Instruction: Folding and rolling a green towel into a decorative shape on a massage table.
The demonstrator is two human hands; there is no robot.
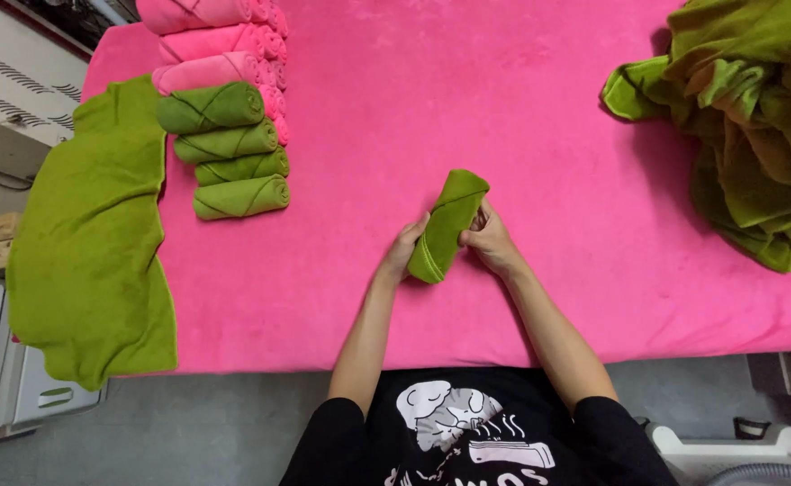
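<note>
Hands meet mid-frame on a pink table cover (503, 108); left hand (406, 247) cups the rolled green towel's (447, 225) lower end, right hand (487, 241) pinches its side, keeping the roll tight; finished rolls (233, 153) line the upper left; loose green towels (755, 126) heap upper right.

Wore a black short-sleeved T-shirt (467, 432) with a white cartoon print across the chest. Sleeves ended above the elbows, leaving both forearms bare. No gloves, rings, watch or bracelets seen on the left hand (406, 247) or right hand (490, 241).
</note>
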